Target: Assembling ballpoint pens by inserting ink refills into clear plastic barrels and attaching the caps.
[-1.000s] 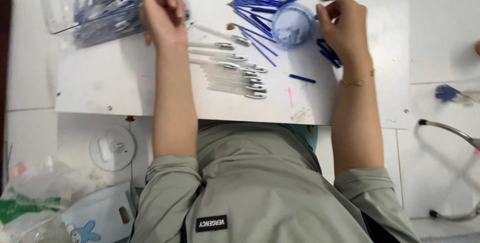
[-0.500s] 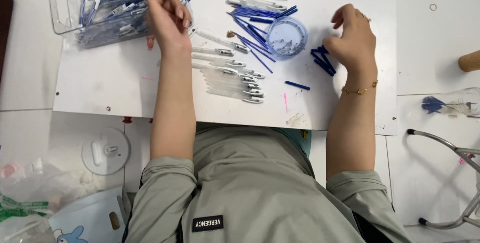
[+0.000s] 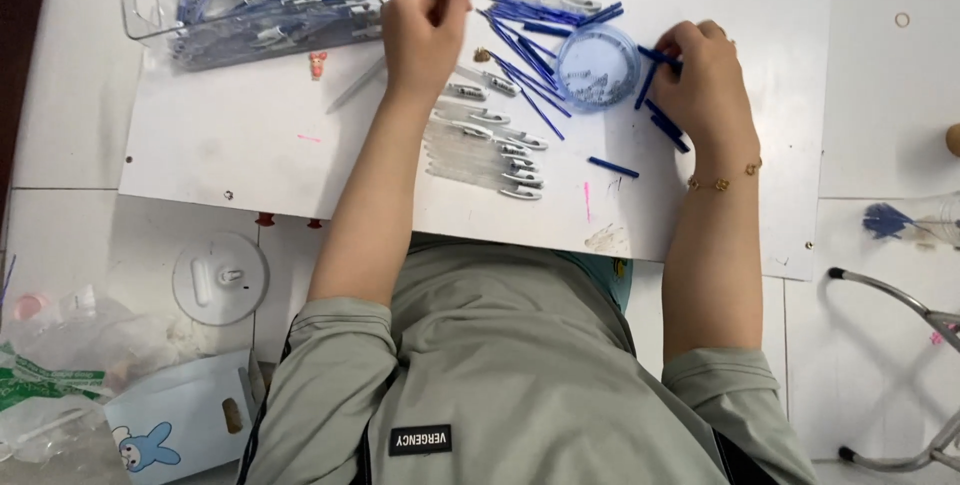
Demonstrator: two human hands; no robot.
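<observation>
Blue pen refills [image 3: 530, 80] lie fanned across the white board [image 3: 250, 135] on the table, between a row of clear pen barrels [image 3: 485, 150] and a small round blue dish [image 3: 597, 67]. More blue pieces [image 3: 665, 125] sit under the right hand [image 3: 705, 90], and one lies alone [image 3: 613, 167] nearer the body. The right hand's fingers pinch a short blue stick [image 3: 655, 57] beside the dish rim. The left hand [image 3: 422, 30] is curled into a loose fist above the barrels, just beside the clear tray [image 3: 150, 15] heaped with pens; its fingers are pressed together, and whether they grip anything I cannot tell.

The likely trouble: the right wrist, lying low over the loose pieces, could sweep them off the board's edge, and a nudge to the dish could spill its small contents. The left forearm crosses the barrel row and could roll them out of line.

Both forearms reach straight forward from the body, elbows tucked, wrists bent slightly down, palms facing the board
</observation>
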